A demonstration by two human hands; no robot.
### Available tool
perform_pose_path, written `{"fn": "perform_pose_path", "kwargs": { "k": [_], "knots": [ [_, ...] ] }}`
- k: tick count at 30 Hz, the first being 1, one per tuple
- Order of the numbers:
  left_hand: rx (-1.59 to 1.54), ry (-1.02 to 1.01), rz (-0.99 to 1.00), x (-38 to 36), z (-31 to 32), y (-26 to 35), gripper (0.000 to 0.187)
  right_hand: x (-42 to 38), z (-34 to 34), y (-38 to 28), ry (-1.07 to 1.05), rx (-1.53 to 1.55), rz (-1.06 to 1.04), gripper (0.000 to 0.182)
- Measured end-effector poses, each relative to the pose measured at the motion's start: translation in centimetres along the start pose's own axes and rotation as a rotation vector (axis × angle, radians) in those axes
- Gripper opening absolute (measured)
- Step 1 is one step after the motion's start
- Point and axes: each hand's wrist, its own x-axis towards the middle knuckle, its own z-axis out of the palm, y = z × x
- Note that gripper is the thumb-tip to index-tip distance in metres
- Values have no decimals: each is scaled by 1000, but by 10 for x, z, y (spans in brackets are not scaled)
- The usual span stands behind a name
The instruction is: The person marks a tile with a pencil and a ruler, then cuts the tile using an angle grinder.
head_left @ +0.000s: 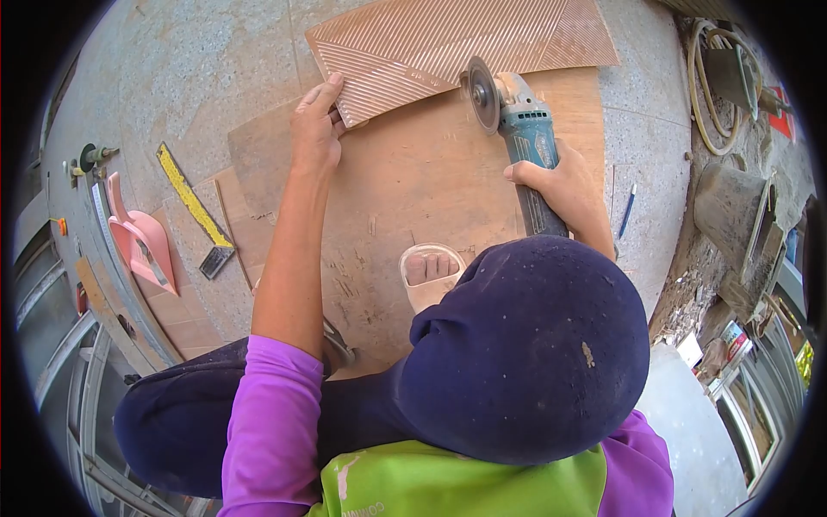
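My left hand pinches the near left corner of a brown tile with diagonal grooves, thumb on top and fingers underneath. A teal angle grinder is in my right hand, which wraps round its body. The grinder's thin round disc stands on edge close by the tile's near edge. Under the tile lies a dusty wooden board. My sandalled foot shows at the board's near part, partly hidden by my knee.
To the left lie a yellow-and-black square, a pink dustpan and a long metal strip. A blue pencil lies on the right. Beyond it are a coiled hose and a dirty bucket.
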Motion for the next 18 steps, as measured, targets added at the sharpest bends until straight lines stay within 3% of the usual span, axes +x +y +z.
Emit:
{"fn": "perform_pose_path", "kwargs": {
  "k": [18],
  "knots": [
    [12,8,0,-1,1,1,32,-7,-3,-8,-11,-33,69,51]
  ]
}}
